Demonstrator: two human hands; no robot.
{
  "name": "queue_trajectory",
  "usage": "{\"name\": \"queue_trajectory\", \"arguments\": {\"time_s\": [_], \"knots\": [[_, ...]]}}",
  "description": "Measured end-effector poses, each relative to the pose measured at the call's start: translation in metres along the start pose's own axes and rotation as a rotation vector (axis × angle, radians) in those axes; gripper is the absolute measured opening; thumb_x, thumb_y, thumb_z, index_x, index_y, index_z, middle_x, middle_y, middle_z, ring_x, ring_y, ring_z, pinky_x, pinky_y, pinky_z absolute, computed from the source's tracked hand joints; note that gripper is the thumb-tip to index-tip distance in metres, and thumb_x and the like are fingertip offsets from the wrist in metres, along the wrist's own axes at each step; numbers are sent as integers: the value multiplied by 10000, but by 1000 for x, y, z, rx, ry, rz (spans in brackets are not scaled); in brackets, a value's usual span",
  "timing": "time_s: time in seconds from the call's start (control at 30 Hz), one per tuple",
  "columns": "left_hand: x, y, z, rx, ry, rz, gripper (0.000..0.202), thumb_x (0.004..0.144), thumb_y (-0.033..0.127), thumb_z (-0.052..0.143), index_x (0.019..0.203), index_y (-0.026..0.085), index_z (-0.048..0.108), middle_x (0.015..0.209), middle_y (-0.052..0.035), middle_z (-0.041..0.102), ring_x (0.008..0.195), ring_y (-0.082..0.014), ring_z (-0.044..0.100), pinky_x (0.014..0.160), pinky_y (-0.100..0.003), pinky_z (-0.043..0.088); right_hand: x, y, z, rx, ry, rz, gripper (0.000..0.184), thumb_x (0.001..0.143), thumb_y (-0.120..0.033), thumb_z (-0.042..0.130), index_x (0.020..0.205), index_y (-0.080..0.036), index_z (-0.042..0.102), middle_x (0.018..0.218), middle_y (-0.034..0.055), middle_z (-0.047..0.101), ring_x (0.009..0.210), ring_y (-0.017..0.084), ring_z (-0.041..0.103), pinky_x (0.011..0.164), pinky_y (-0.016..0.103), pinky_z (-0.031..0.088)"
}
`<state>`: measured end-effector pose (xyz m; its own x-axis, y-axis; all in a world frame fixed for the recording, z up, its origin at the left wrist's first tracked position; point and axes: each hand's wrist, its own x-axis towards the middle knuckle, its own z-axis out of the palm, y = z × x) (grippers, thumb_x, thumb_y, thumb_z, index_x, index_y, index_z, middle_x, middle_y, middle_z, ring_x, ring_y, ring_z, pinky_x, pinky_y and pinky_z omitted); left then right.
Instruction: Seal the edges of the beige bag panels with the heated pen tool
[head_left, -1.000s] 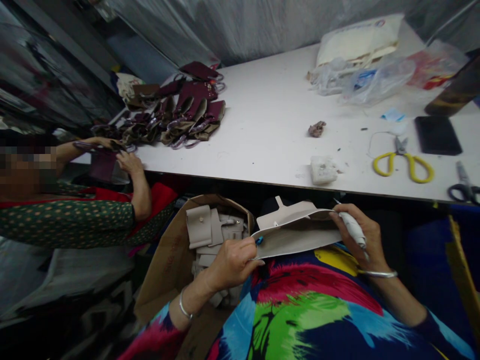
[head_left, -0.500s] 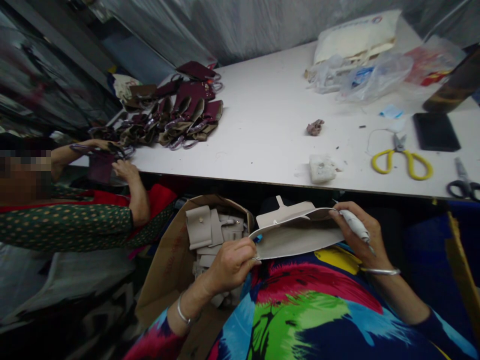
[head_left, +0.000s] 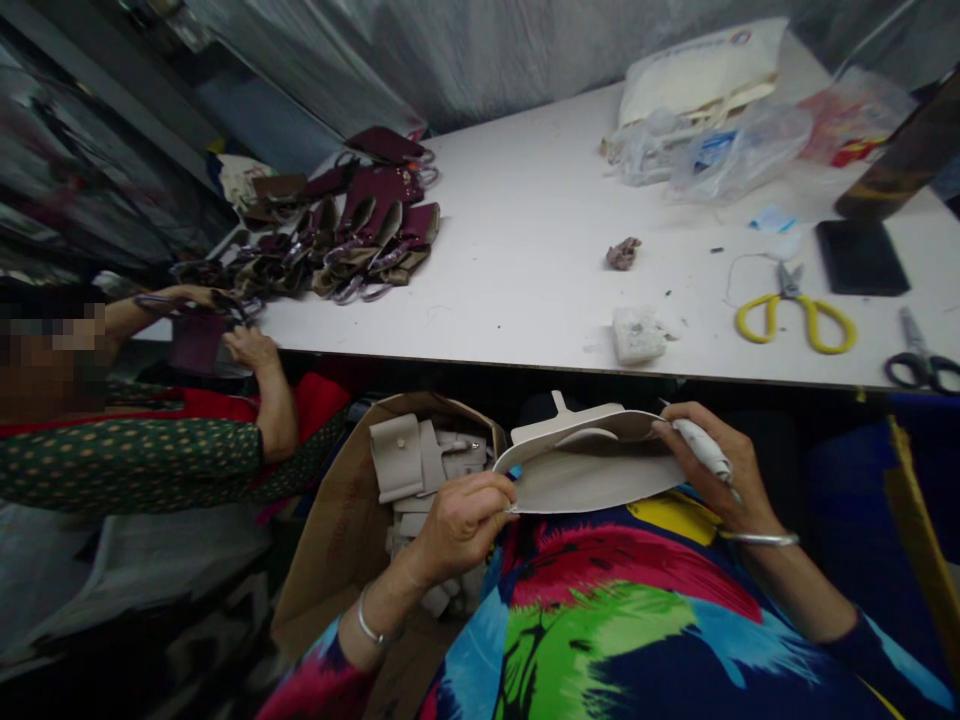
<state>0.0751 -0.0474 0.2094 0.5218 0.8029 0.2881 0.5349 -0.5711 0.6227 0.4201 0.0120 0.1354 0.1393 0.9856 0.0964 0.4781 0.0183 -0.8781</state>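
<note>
A light beige bag (head_left: 592, 480), apparently leather, is held over my lap with its mouth gaping toward me and a flap with a narrow strap on its far side. My left hand (head_left: 465, 525) is closed, pinching the bag's left corner; a bit of blue shows beside the fingertips. At the opposite corner, my right hand (head_left: 724, 460) grips the rim. That same hand holds a slim tool wrapped in white (head_left: 703, 448), a thin point sticking out near the bag's edge. What the tool is I cannot make out.
Left of my lap stands a cardboard box (head_left: 322, 560) of beige pieces. On the white table (head_left: 517, 250) lie maroon bags (head_left: 382, 215), yellow-handled snippers (head_left: 795, 310), black scissors (head_left: 919, 360), a dark flat object (head_left: 862, 258) and plastic bags (head_left: 742, 150). A co-worker's hand (head_left: 251, 345) works at left.
The bag has tilted slightly, showing more of its inside. Both hands keep their hold, and the table view has shifted a little to the left.
</note>
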Motion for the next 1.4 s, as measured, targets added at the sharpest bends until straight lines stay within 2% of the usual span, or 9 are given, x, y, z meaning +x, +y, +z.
{"name": "queue_trajectory", "arguments": {"time_s": [0.43,0.7,0.97,1.27,1.4], "knots": [[3,0,0,36,-8,3,117,994,150,591,894,172,650,913,-69,738,840,-190,726,754,-279,541,1,-4,-2,-19,-8,-60,325,917,-548,674,927,-224,700,790,13,677,674,191,617,612,272,451],[2,2,-3,48,-28,46,137,976,88,562,908,184,632,910,-60,732,821,-175,722,744,-255,542,1,-5,3,90,7,-50,373,972,-583,640,967,-213,692,801,33,683,687,203,622,623,278,470],[4,-2,-2,84,-4,105,133,983,97,563,909,190,624,912,-45,730,817,-159,729,744,-233,541,2,-3,4,81,-17,-48,350,987,-561,649,950,-216,697,753,9,663,647,175,598,601,250,439],[3,-7,-1,78,-13,54,124,985,89,569,946,192,626,969,-62,725,901,-174,727,799,-251,549,2,3,2,43,-52,-75,363,1011,-565,595,994,-213,684,773,25,679,666,191,621,601,253,451],[4,-6,-1,98,24,48,132,975,79,577,955,191,643,1011,-74,739,925,-186,735,816,-266,564,-1,6,1,-27,-32,-115,312,1013,-525,596,1003,-229,694,816,24,702,684,192,644,630,260,468]]}}
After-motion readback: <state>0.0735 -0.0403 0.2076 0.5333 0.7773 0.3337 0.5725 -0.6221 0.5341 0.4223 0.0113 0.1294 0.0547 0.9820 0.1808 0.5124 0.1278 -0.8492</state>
